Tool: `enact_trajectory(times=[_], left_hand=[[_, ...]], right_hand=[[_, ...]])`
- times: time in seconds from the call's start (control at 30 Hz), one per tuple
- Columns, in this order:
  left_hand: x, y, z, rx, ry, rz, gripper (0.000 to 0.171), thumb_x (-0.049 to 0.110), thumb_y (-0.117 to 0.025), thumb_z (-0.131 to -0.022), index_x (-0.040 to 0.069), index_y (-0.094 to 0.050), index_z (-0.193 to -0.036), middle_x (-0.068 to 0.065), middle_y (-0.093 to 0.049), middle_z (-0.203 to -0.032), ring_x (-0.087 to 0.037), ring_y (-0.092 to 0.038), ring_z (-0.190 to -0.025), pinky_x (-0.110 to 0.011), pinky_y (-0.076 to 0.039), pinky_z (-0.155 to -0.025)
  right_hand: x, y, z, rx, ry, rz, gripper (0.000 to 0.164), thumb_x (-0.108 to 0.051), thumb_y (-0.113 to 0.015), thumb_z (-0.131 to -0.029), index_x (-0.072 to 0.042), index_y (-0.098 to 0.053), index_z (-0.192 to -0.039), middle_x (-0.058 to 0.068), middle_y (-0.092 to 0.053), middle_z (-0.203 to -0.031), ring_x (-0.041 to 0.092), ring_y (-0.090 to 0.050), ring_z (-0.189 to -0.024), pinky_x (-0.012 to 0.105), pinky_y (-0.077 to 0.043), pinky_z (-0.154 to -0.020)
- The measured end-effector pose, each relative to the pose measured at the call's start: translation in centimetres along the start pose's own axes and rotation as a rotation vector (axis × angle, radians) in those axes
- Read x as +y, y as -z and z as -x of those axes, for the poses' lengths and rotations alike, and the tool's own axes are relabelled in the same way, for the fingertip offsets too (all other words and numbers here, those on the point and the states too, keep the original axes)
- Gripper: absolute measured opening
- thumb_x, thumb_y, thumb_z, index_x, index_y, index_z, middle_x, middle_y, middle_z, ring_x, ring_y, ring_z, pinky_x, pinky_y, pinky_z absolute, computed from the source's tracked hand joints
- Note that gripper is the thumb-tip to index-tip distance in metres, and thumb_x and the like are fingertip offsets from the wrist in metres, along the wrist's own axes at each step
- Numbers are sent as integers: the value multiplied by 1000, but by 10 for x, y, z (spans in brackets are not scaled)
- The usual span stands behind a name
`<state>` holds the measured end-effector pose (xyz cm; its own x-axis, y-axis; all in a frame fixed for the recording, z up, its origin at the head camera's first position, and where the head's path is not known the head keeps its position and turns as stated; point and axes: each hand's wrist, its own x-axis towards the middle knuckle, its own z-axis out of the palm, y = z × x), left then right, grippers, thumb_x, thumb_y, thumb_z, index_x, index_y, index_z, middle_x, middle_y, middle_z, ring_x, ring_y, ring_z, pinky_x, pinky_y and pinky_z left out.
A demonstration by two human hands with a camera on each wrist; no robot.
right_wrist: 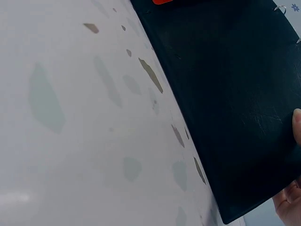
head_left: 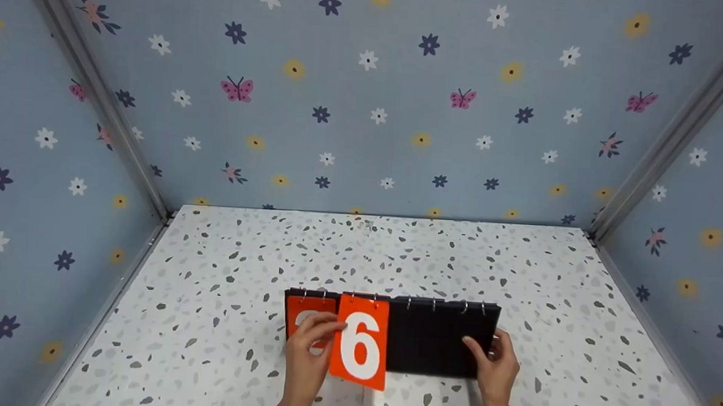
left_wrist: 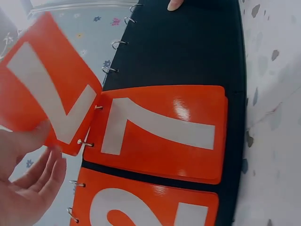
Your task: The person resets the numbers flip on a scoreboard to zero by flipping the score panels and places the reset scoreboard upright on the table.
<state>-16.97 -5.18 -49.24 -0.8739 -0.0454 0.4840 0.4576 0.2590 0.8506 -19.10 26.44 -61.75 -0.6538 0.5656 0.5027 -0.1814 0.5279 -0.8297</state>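
Observation:
A black flip scoreboard (head_left: 434, 346) stands tilted on the table, metal rings along its top edge. My left hand (head_left: 309, 347) pinches the left edge of an orange number card (head_left: 377, 326), lifting it off the board. In the head view this card shows a white 6; its face in the left wrist view bears a white 7-like figure. Under it lies another orange card (left_wrist: 197, 162) with a white 7. A further orange card (left_wrist: 176, 193) sits beside that, its figure partly cut off. My right hand (head_left: 499, 367) grips the board's right edge, thumb in front, fingers behind.
The speckled white table (head_left: 261, 253) extends around the scoreboard. Behind it rises a blue wall (head_left: 366, 93) printed with flowers and butterflies, with similar panels at both sides. Grey metal posts (head_left: 98, 88) mark the corners.

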Motion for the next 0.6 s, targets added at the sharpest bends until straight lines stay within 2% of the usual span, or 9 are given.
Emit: enact_trajectory(times=[0.03, 0.13, 0.3, 0.4, 0.47, 0.53, 0.6], left_hand=[[1, -1, -2, 26, -38, -19, 20, -7, -68, -74, 8, -72, -87, -6, -61, -97, -20, -57, -87, -25, -50, -74], [5, -2, -12, 78, -123, -34, 22, -10, -69, -72, 8, -72, -84, -8, -61, -96, -20, -58, -88, -22, -48, -76], [27, -2, -32, 119, -308, -18, 26, -20, -68, -66, 0, -69, -81, -13, -62, -82, -23, -60, -76, -19, -49, -70], [22, -6, -46, 140, -388, -40, 24, -19, -68, -66, -2, -68, -82, -11, -63, -78, -22, -61, -72, -22, -50, -67], [13, -9, -55, 145, -398, -50, 22, -18, -68, -68, -2, -69, -83, -9, -63, -79, -22, -62, -72, -25, -51, -66], [5, -13, -64, 149, -372, -87, 19, -15, -67, -71, -2, -69, -84, -7, -64, -80, -20, -62, -73, -27, -52, -66], [3, -16, -73, 142, -360, -108, 16, -11, -67, -73, -1, -69, -85, -7, -64, -80, -18, -62, -74, -29, -52, -66]], right_hand=[[0, 1, 0, -12, -5, -45, 39, -18, -81, -66, -10, -59, -97, 3, -62, -72, 8, -56, -58, 14, -42, -52], [3, 0, -1, -7, -7, -35, 39, -20, -81, -65, -12, -59, -96, 2, -62, -72, 8, -56, -58, 13, -42, -52], [11, -2, -2, 20, 5, 3, 37, -19, -82, -64, -16, -60, -94, -4, -61, -71, 8, -57, -58, 14, -44, -51], [-4, 1, -2, 8, -26, -9, 36, -15, -81, -65, -14, -61, -94, -2, -61, -70, 8, -56, -58, 15, -43, -51], [-15, 3, -2, -3, -52, -2, 36, -14, -81, -65, -11, -60, -94, 1, -62, -71, 9, -56, -59, 16, -44, -51], [-21, 5, -2, -5, -67, 5, 36, -15, -81, -65, -8, -60, -94, 4, -62, -72, 9, -56, -60, 16, -43, -52], [-9, 2, -3, 3, -51, 0, 37, -18, -82, -65, -9, -60, -94, 3, -62, -71, 8, -56, -59, 15, -43, -51]])
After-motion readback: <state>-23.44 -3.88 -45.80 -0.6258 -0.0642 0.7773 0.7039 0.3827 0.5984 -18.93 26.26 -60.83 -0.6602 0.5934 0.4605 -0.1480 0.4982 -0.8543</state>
